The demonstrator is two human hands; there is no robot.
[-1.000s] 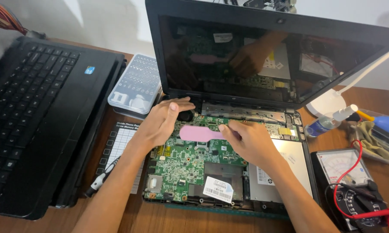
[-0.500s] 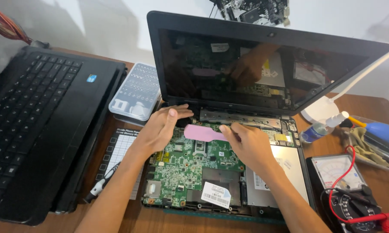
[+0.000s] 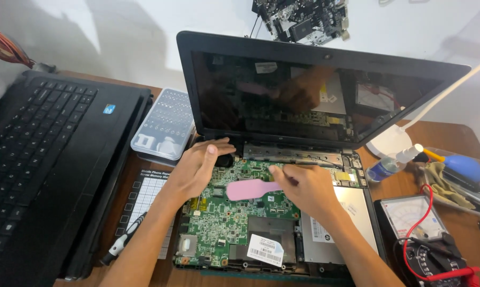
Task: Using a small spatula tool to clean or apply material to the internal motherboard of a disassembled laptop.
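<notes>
Centre: opened laptop [image 3: 282,212], board up
Left: keyboard [image 3: 43,159]
Behind-left: screw case [image 3: 165,125]
Front-left: screwdriver [image 3: 124,240] on mat [image 3: 144,199]
Right: multimeter [image 3: 420,234]

We see right hand [image 3: 306,188] covering handle end of pink tool [image 3: 248,189]. Left hand [image 3: 197,169] hides corner of green board [image 3: 226,223]. Keyboard cover [image 3: 38,159] cut off at left edge. Meter [image 3: 426,234] cut off at bottom edge.
</notes>
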